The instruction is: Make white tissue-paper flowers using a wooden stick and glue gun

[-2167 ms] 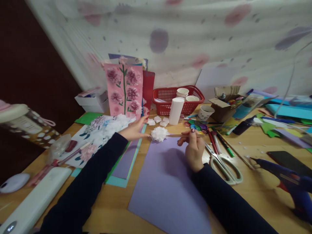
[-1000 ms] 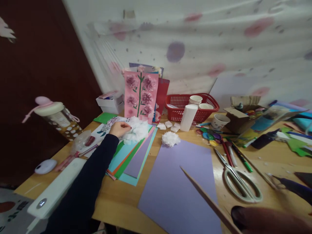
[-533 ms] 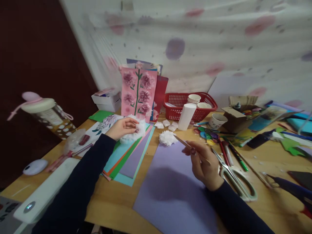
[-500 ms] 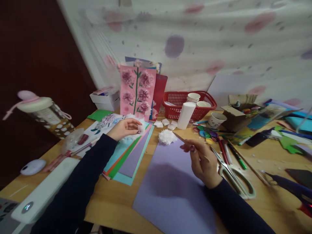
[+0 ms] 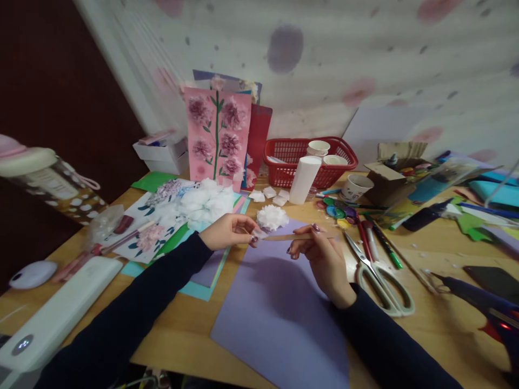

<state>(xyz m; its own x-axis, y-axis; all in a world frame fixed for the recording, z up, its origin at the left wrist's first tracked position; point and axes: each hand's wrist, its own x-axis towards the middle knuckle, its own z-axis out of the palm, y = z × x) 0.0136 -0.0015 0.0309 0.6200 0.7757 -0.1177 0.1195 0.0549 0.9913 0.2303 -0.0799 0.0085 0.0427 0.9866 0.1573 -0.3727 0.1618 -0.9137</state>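
Note:
My left hand [image 5: 229, 231] pinches a small thin white piece of tissue [image 5: 261, 234] between thumb and fingertips. In my right hand [image 5: 324, 262] is a flat wooden stick [image 5: 281, 237], its far end meeting the white tissue. Both hands are above a purple sheet of paper [image 5: 279, 319]. Just behind them, a fluffy white paper flower [image 5: 272, 217] sits at the top edge of that sheet. A heap of white tissue pieces [image 5: 206, 200] lies behind my left hand, over coloured papers and a flower picture [image 5: 135, 237].
Scissors [image 5: 381, 281] lie right of my right hand, and a glue gun [image 5: 478, 302] beyond them. At the back are a red basket [image 5: 279, 175], a white roll [image 5: 305, 181], a paper cup [image 5: 357, 187] and a pink flower card [image 5: 219, 140]. A white device [image 5: 60, 313] stands at left.
My left hand has come right and down from the tissue heap, bringing the white piece to the stick's end. The right hand has turned the stick nearly level. The view has shifted slightly.

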